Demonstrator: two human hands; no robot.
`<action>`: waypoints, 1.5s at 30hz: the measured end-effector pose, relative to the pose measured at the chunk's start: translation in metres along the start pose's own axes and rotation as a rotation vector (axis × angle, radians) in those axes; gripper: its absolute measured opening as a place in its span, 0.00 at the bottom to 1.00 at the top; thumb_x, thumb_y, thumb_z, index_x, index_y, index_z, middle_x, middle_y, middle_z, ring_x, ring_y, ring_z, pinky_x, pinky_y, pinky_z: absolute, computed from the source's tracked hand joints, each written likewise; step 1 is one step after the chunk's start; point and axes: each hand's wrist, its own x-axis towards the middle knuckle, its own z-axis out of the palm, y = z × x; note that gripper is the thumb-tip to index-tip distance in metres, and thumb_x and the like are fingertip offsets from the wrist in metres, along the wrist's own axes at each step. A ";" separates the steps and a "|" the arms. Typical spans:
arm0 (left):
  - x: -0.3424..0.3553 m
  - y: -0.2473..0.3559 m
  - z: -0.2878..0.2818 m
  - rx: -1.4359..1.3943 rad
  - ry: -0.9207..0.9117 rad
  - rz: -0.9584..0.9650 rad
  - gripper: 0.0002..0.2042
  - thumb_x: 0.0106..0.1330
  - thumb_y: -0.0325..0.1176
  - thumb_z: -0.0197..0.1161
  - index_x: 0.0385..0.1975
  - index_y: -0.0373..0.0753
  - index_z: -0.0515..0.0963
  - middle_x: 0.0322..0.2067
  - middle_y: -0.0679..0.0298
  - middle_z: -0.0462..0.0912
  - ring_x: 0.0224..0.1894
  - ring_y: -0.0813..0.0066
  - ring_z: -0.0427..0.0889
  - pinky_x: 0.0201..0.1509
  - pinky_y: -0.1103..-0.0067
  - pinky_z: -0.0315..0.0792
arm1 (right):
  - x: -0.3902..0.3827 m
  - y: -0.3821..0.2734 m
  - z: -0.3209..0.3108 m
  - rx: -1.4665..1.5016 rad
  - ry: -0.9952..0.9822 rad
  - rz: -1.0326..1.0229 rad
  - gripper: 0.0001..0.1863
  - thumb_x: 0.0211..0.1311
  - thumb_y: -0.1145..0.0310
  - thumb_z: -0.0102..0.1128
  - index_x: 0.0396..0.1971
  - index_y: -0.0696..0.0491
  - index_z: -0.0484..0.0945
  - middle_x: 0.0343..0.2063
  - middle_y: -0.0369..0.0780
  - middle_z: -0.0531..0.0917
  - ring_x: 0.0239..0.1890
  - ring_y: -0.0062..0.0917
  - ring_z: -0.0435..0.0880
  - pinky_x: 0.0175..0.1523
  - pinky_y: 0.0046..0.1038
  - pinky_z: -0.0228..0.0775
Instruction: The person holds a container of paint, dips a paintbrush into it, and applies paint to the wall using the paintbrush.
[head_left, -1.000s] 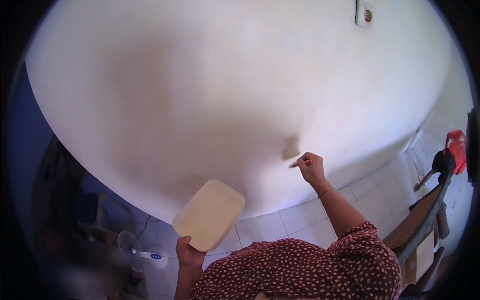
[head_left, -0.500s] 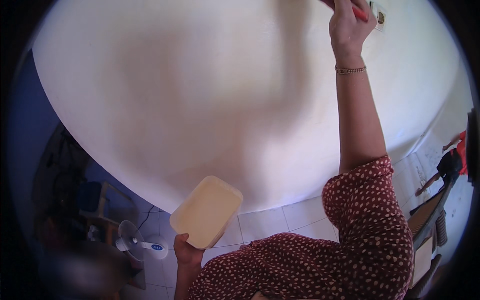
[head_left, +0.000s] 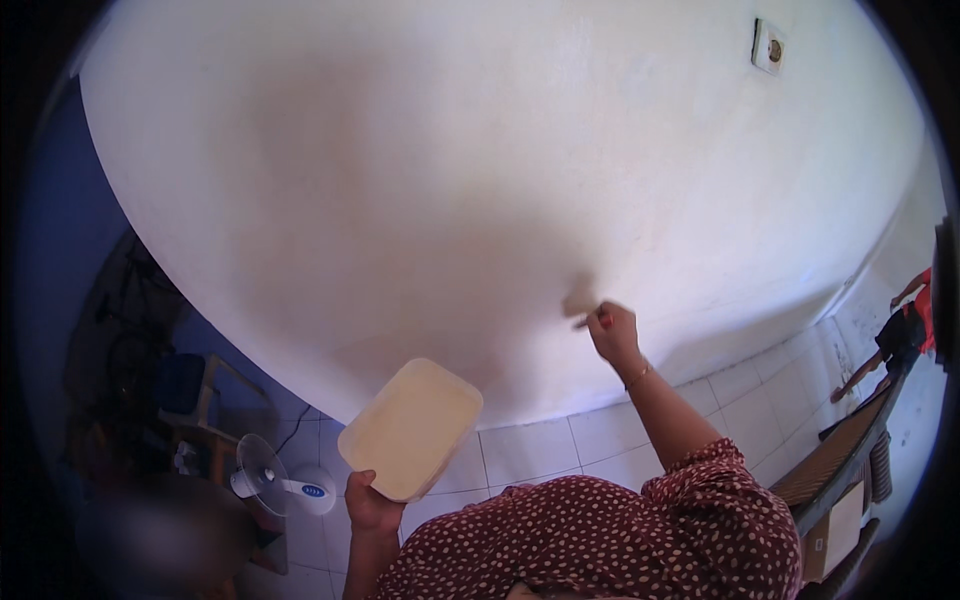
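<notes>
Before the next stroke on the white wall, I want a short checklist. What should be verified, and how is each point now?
1. Right hand has a grip on the red-handled tool: ok, fingers closed around it.
2. Tool tip touches the wall: cannot tell, the tip is blurred, though its shadow lies close beside it.
3. Left hand holds the cream tub by its lower edge: ok.
4. Tub is level: not ok, it is tilted.
5. What the tub holds: cannot tell.
6. Wall socket is away from the tool: ok, it sits far up on the right.
</notes>
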 end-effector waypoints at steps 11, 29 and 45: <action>-0.010 0.006 -0.017 0.006 0.030 -0.019 0.38 0.51 0.36 0.61 0.66 0.34 0.60 0.59 0.52 0.73 0.60 0.54 0.75 0.61 0.57 0.73 | 0.174 -0.281 -0.134 0.570 0.584 -0.784 0.08 0.66 0.74 0.57 0.31 0.64 0.79 0.29 0.41 0.85 0.34 0.21 0.83 0.45 0.22 0.76; -0.030 0.012 -0.047 -0.039 -0.005 0.030 0.38 0.53 0.36 0.61 0.66 0.34 0.60 0.60 0.52 0.72 0.61 0.54 0.74 0.62 0.59 0.72 | -0.014 0.000 0.048 0.036 0.115 -0.151 0.16 0.60 0.65 0.65 0.19 0.60 0.74 0.17 0.46 0.79 0.17 0.26 0.75 0.27 0.30 0.69; -0.026 0.017 -0.066 -0.045 -0.008 -0.005 0.37 0.52 0.35 0.59 0.66 0.33 0.59 0.60 0.51 0.71 0.62 0.54 0.73 0.63 0.58 0.71 | 0.108 -0.217 -0.022 0.220 0.676 -0.871 0.09 0.66 0.78 0.60 0.25 0.62 0.73 0.27 0.41 0.80 0.32 0.21 0.81 0.43 0.23 0.75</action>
